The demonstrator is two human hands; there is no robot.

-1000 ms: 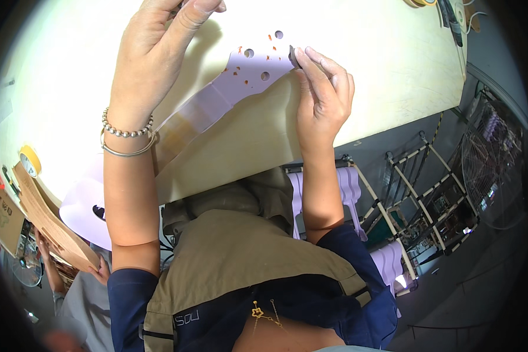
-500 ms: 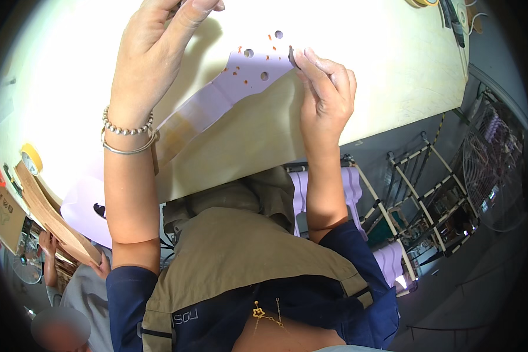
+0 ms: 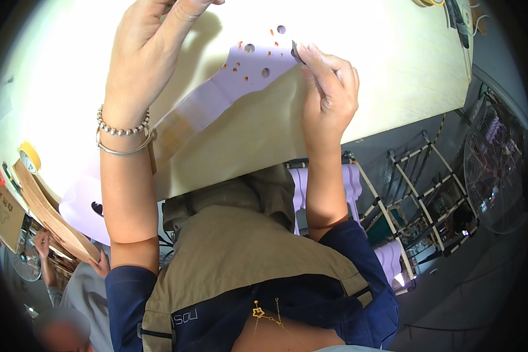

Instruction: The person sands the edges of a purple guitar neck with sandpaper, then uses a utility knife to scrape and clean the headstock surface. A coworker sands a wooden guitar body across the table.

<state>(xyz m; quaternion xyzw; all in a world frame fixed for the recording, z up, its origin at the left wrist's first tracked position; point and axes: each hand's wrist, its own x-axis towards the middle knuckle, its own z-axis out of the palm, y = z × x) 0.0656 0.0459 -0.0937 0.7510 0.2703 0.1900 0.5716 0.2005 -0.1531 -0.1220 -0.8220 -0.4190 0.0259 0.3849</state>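
Note:
A long lavender part (image 3: 208, 105) stretches across the pale table, its far end pierced by round holes and speckled with orange-brown marks. At that end my right hand (image 3: 330, 88) is closed, thumb and forefinger pinched on a small dark grey piece (image 3: 295, 51) at the part's right edge; its exact kind is too small to tell. My left hand (image 3: 149, 56), with a beaded bracelet and a bangle at the wrist, is raised over the table left of the holes. Its fingers look bent toward the thumb, but the top edge cuts off the tips and anything in them.
A yellow tape roll (image 3: 30, 158) and a curved wooden board (image 3: 53, 211) are at the left, near another person's hand (image 3: 101, 264). Lavender pieces (image 3: 352, 185) hang on a tube rack (image 3: 387, 234) below the table. A large fan (image 3: 493, 167) stands at right.
The holed end of the lavender part appears slightly higher and farther right. My right hand has shifted slightly right, still pinched; my left hand has moved a little up and left.

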